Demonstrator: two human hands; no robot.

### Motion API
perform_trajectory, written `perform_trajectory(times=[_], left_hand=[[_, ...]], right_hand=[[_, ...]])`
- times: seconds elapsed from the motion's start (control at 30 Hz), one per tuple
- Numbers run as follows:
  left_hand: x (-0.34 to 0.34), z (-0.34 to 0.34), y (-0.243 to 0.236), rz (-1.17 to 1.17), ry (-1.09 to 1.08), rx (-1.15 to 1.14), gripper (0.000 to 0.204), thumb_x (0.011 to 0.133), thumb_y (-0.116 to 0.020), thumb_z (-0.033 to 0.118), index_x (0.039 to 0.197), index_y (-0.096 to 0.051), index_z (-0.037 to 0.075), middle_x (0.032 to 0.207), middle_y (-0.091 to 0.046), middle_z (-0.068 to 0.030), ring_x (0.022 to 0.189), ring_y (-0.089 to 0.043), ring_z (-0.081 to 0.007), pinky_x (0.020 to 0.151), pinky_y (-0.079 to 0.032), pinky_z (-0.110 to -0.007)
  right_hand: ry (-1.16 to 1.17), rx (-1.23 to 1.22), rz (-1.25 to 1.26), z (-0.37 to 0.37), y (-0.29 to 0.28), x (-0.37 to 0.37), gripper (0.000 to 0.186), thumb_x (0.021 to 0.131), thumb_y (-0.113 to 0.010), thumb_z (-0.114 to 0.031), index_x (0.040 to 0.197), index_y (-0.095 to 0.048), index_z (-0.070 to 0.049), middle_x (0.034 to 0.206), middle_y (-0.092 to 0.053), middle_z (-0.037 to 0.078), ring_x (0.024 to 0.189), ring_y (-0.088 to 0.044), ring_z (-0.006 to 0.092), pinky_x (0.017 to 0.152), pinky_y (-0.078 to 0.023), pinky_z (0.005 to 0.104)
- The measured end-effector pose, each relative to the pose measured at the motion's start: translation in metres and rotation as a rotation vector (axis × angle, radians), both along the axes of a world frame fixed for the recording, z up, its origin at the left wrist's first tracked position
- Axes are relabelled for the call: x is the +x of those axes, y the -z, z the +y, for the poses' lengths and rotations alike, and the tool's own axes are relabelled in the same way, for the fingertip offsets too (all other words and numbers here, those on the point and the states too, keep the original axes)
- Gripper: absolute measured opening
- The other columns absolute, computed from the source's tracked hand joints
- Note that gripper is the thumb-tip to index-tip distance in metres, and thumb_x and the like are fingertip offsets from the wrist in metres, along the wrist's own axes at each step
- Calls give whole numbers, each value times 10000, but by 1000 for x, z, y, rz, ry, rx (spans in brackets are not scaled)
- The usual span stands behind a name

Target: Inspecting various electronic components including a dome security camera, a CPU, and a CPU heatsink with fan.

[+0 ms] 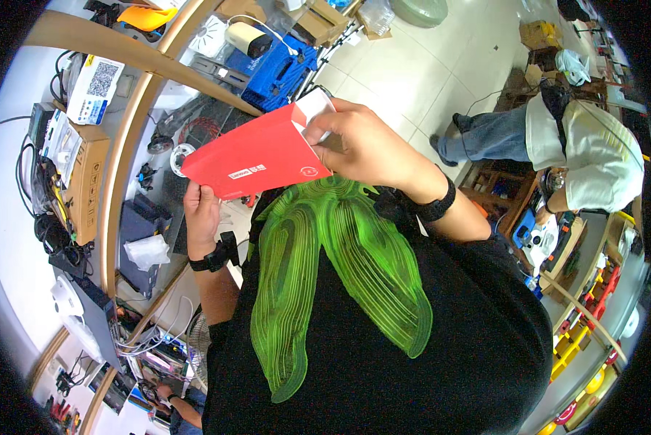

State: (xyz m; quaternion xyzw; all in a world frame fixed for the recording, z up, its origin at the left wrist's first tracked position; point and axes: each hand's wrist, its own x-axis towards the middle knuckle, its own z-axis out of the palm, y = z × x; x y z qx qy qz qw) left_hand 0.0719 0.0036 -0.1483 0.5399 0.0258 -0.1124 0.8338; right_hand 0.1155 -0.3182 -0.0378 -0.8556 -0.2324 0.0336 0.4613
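A flat red cardboard box is held up in front of my chest, tilted, with its white open end toward the upper right. My left hand pinches the lower left corner, thumb on the near face. At the open end my right hand is closed on the box's edge, its thumb and fingers at the white inner flap. Whether anything lies inside the box cannot be seen. Each wrist wears a black band, and a green leaf-like print covers the front of my black shirt.
Wooden-framed shelves on the left carry cartons, cables and devices. A blue plastic case lies beyond the box. At the right, a person in a pale shirt leans over a cluttered bench. Another person's arm shows at lower left.
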Motion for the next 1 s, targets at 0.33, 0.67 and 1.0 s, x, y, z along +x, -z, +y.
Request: perform_trajectory(times=[0.33, 0.67, 1.0], left_hand=[[4, 1, -26, 30, -102, 18, 412, 962, -485, 194, 1298, -421, -36, 1255, -528, -107, 1124, -540, -185, 959, -434, -341], [9, 0, -24, 84, -143, -14, 440, 960, -489, 211, 1319, -411, -32, 1272, -524, -101, 1139, -529, -178, 967, -427, -342], [13, -6, -20, 55, -128, -32, 446, 956, -501, 221, 1304, -419, -47, 1260, -528, -95, 1138, -516, -169, 986, -383, -326]], right_hand=[[375, 357, 385, -32, 2, 11, 90, 857, -559, -97, 843, -549, -9, 697, -524, 31, 668, -509, 97, 599, -420, 253], [480, 575, 432, -37, 3, 20, 81, 930, -480, -106, 880, -497, -45, 701, -464, -46, 620, -407, 33, 555, -354, 204], [499, 647, 399, -35, 0, 21, 62, 934, -489, -100, 913, -480, -43, 730, -458, -53, 634, -397, 18, 558, -344, 182]])
